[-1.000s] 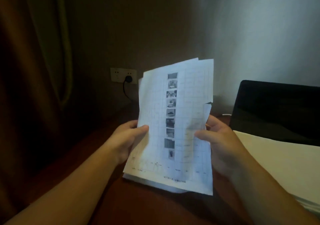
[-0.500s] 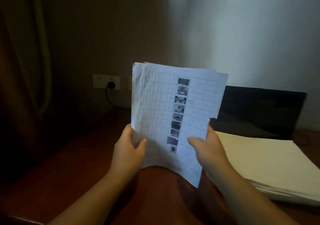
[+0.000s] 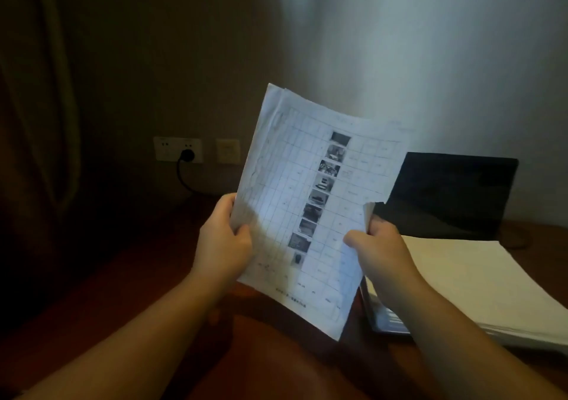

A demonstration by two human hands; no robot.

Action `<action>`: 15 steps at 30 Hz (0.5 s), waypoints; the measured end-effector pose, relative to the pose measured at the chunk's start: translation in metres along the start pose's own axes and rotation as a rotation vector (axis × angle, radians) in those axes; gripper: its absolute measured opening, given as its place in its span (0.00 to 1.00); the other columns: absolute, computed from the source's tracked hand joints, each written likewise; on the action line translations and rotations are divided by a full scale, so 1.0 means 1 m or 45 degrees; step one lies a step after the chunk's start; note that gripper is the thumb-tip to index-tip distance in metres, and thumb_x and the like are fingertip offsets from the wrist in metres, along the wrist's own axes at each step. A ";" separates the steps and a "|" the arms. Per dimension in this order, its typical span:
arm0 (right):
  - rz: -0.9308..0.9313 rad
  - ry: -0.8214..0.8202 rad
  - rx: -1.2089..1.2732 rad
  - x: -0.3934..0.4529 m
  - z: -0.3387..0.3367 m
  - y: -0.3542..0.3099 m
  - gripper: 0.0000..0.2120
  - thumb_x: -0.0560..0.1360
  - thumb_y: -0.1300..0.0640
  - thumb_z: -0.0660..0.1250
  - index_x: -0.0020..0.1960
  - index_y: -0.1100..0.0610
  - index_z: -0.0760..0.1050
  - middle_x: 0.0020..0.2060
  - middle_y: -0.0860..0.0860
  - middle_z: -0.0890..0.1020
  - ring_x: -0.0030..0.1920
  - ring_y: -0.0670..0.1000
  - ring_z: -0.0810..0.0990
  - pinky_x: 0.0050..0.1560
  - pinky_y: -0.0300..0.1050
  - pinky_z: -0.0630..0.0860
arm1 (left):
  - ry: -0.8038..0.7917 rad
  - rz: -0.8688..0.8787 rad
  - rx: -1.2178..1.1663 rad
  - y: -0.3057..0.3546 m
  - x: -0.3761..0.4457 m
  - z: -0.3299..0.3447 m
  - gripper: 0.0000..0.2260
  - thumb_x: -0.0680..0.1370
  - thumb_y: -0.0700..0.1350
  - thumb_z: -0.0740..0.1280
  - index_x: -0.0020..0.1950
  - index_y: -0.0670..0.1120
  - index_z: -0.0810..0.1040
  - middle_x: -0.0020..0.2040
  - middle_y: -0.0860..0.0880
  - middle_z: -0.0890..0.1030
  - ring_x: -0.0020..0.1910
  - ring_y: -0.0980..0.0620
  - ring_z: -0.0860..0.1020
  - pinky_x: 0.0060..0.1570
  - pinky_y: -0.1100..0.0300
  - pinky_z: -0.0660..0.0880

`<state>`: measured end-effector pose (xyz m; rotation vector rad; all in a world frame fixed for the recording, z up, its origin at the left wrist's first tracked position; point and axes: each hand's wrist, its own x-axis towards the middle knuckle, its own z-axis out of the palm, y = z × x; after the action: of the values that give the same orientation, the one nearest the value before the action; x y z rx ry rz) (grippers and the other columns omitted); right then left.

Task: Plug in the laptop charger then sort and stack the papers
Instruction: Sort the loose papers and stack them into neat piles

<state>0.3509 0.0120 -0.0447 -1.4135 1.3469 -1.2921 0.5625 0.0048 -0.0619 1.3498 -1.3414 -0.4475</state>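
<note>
Charger side looks done: dark plug [image 3: 187,155] seated in the wall socket [image 3: 178,149], cable [image 3: 184,180] curving down toward the counter [image 3: 129,279]. Step in hand, by judgement: squaring up a loose sheaf before stacking.

Sheaf of papers [image 3: 310,215] held up off the counter, tilted, top leaning left, between both hands. Left hand [image 3: 222,246] grasping the left edge, thumb on the front face, fingers hidden behind. Right hand [image 3: 379,253] pinching the right edge low down, thumb across the front, fingers curled behind. Neither hand released. Top sheet printed with a grid and a column of small photographs; several sheets behind, edges fanned out of line at the top corner, and a notch or torn step on the right edge just above the right thumb.

To do it well:
- Loosen both grips slightly, so sheets can slide against each other.
- Tap the bottom edge on a bare patch of counter, then turn and tap a long edge.
- Mind the torn right edge; press there lightly to avoid tearing further.
- Keep thumbs off the middle to avoid fresh creases, since the paper already looks wavy.
- Lay the squared sheaf on the white pile [image 3: 470,289] to the right, corners matched, not overhanging the near edge.
- Keep clear of the dark laptop [image 3: 451,193] standing open behind the pile.

Dim light, print too small to read; sorting order cannot be told from here.
</note>
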 end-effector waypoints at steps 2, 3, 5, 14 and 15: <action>0.086 -0.003 0.158 -0.001 -0.009 0.001 0.14 0.78 0.68 0.62 0.50 0.49 0.77 0.47 0.45 0.82 0.47 0.50 0.81 0.47 0.52 0.81 | -0.053 -0.002 0.021 0.011 0.004 0.004 0.19 0.81 0.39 0.63 0.67 0.59 0.68 0.62 0.57 0.73 0.65 0.50 0.72 0.58 0.43 0.77; 0.127 -0.003 0.236 -0.003 -0.015 0.002 0.14 0.78 0.70 0.61 0.52 0.52 0.76 0.49 0.46 0.81 0.49 0.51 0.81 0.47 0.50 0.80 | -0.077 0.000 0.034 0.015 0.006 0.006 0.20 0.81 0.39 0.64 0.67 0.60 0.68 0.62 0.58 0.73 0.65 0.50 0.73 0.58 0.42 0.78; 0.194 0.011 0.360 -0.009 -0.027 0.002 0.15 0.78 0.71 0.60 0.52 0.52 0.75 0.48 0.48 0.81 0.49 0.53 0.80 0.46 0.51 0.79 | -0.093 -0.003 0.096 0.024 0.010 0.013 0.23 0.80 0.41 0.66 0.70 0.60 0.66 0.57 0.59 0.73 0.61 0.51 0.74 0.53 0.47 0.80; 0.439 0.429 0.785 -0.025 -0.086 0.018 0.11 0.77 0.70 0.60 0.57 0.62 0.75 0.52 0.63 0.83 0.52 0.65 0.82 0.55 0.63 0.79 | -0.153 -0.288 -0.144 0.048 -0.005 0.073 0.32 0.78 0.44 0.71 0.78 0.57 0.59 0.64 0.48 0.74 0.50 0.50 0.80 0.32 0.62 0.77; 0.446 0.473 0.834 -0.027 -0.091 0.020 0.12 0.78 0.70 0.60 0.58 0.61 0.74 0.53 0.63 0.82 0.53 0.64 0.82 0.54 0.61 0.80 | -0.206 -0.356 -0.226 0.053 -0.010 0.080 0.32 0.78 0.44 0.71 0.78 0.56 0.59 0.63 0.47 0.76 0.49 0.49 0.81 0.30 0.63 0.76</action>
<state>0.2602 0.0459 -0.0515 -0.4862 1.1676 -1.5980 0.4678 -0.0057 -0.0449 1.3788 -1.2133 -0.8612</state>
